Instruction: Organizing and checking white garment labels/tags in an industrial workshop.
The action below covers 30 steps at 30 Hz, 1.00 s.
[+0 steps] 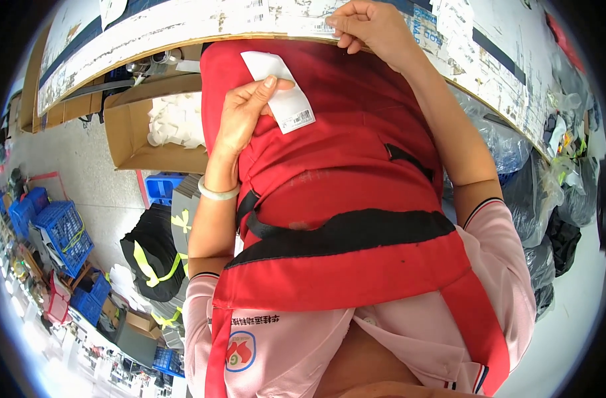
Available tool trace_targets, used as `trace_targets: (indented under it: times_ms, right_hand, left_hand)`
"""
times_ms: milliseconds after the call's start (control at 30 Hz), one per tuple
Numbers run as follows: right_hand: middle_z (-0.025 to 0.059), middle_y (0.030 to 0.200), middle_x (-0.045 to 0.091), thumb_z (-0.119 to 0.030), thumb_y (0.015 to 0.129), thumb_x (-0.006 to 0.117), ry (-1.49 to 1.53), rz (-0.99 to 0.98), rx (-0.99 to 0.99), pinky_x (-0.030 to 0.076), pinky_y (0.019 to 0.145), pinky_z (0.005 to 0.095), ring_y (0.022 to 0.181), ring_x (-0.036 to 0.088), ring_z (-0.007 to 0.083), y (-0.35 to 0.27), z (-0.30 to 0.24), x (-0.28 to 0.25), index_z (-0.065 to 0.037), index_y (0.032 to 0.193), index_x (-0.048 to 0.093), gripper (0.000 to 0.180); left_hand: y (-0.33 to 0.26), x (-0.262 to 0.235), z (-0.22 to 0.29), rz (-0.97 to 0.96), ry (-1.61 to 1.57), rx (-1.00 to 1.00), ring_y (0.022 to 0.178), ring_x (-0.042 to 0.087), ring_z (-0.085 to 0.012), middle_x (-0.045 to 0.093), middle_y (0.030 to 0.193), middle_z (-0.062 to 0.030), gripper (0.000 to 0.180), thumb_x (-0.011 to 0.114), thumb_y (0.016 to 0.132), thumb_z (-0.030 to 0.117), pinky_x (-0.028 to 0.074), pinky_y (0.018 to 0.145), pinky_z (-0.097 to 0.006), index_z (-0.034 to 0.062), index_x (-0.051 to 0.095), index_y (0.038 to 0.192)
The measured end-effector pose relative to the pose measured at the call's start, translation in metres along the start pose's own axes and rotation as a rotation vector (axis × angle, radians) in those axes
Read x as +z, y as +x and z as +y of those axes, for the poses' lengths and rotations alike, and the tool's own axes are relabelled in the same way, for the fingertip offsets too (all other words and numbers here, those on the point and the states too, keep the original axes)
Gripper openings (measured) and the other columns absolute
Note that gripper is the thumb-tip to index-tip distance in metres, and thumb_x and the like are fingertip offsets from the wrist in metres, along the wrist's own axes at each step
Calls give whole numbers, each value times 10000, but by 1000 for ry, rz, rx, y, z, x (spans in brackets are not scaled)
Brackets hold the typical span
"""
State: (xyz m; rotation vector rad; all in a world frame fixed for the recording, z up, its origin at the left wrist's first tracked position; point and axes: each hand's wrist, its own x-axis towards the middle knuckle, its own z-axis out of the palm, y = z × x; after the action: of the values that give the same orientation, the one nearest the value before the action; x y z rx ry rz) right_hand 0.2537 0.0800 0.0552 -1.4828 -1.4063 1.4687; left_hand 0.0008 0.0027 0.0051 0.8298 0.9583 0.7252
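Observation:
My left hand [246, 109] is closed on a white label strip [291, 106] over my apron, with the thumb on top. A small barcode is printed near the strip's lower end. At the edge of the worktable [183, 25], my right hand [372, 28] has its fingers curled and the thumb and forefinger pinched together. Their tips meet the end of a small white barcode label [319, 26], which lies along the table's edge. A red apron [342, 166] covers my front below both hands.
Left of my apron stands an open cardboard box [130, 136] with white scraps. Blue plastic crates [64, 232] and a black bundle with yellow ties [150, 252] are on the left. Plastic-wrapped bags [525, 192] crowd the right side under the table.

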Motion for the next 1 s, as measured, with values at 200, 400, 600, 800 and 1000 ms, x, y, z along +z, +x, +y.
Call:
trace_targets:
  times_ms: [200, 400, 600, 800, 1000]
  right_hand:
    - [93, 665, 622, -114, 880, 635, -12, 4, 41, 494, 481, 230, 544, 595, 129, 4, -1, 4, 70, 842, 630, 188]
    - [88, 652, 615, -123, 879, 637, -38, 3, 17, 491, 468, 230, 528, 586, 124, 5, -1, 5, 68, 825, 630, 199]
    - [86, 650, 612, -126, 879, 631, -61, 15, 19, 488, 460, 228, 523, 583, 121, 5, -3, 7, 70, 826, 628, 203]
    - [85, 656, 608, -119, 883, 620, -44, 7, 0, 487, 456, 227, 525, 583, 122, 5, 0, 7, 70, 830, 625, 197]
    - [84, 656, 606, -110, 883, 614, -56, 7, 15, 489, 456, 227, 527, 586, 123, 6, -1, 8, 74, 833, 621, 191]
  left_hand:
    - [0, 0, -2, 23, -26, 8, 721, 633, -121, 683, 863, -81, 344, 554, 953, 288, 530, 655, -244, -25, 686, 1006]
    - [1, -1, -2, 8, -3, 10, 712, 634, -118, 684, 845, -73, 326, 570, 943, 281, 532, 646, -245, -14, 690, 1011]
    - [1, 0, -2, 17, -8, 5, 710, 631, -116, 686, 849, -73, 304, 583, 937, 258, 532, 646, -244, -16, 691, 1010]
    - [2, 0, -6, 43, -41, 12, 723, 629, -114, 687, 862, -68, 270, 599, 927, 228, 532, 644, -245, -12, 694, 1009]
    - [2, -1, -6, 41, -39, 18, 722, 622, -110, 686, 865, -64, 261, 604, 924, 221, 531, 644, -240, -9, 695, 1008]
